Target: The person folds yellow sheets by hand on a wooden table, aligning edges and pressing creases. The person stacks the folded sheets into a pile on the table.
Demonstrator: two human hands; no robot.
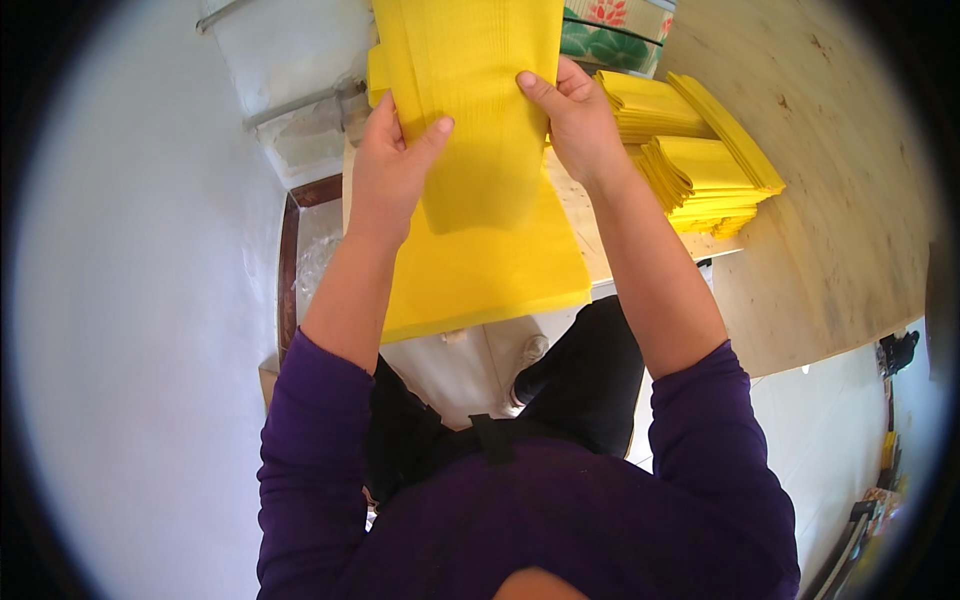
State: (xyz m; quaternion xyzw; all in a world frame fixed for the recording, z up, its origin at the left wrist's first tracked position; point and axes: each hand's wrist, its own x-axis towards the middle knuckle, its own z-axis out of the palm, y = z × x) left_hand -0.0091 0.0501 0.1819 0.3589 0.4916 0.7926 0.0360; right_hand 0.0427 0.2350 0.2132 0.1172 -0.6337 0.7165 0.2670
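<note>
Both my hands grip a yellow fabric piece (480,97), raised in front of me. My left hand (394,165) pinches its left edge, thumb on top and fingers behind. On the opposite edge, my right hand (581,124) holds it the same way. Vertical creases run through the piece, and its far end passes out of the picture. Below it lies a flat yellow sheet or stack of sheets (487,277), which overhangs the near edge of a wooden board. How many layers I hold cannot be made out.
Folded yellow fabric stacks (705,172) sit right of my right hand. Behind them stands a box with a flower print (615,37). A large wooden panel (840,225) extends along the right, and a white wall (150,300) rises close on the left.
</note>
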